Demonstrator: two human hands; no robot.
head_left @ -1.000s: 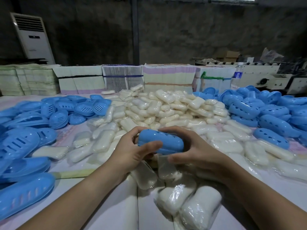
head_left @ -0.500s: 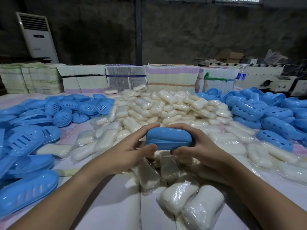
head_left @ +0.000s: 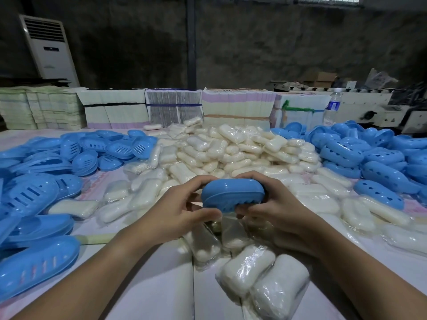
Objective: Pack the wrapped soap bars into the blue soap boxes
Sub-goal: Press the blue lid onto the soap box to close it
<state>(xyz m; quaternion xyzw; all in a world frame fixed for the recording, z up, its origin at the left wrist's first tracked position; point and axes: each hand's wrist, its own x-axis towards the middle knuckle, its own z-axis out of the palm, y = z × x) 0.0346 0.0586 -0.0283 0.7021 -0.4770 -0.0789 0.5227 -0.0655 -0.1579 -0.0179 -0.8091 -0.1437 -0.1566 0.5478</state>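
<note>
Left hand [head_left: 178,211] and right hand [head_left: 277,211] together grip one closed blue soap box [head_left: 232,192], fingers curled over its top, thumbs beneath, holding it above the table [head_left: 147,285]. Directly below and nearer than the hands lie several wrapped soap bars [head_left: 249,271]. Beyond the hands rises a large heap of wrapped bars [head_left: 231,151]. Left of the left hand lie open blue box halves [head_left: 39,197], slotted; right of the right hand, a pile of closed blue boxes [head_left: 369,158]. Farther back stand bundled carton stacks [head_left: 173,107], a water bottle [head_left: 332,107] and a floor air conditioner [head_left: 48,47].
</note>
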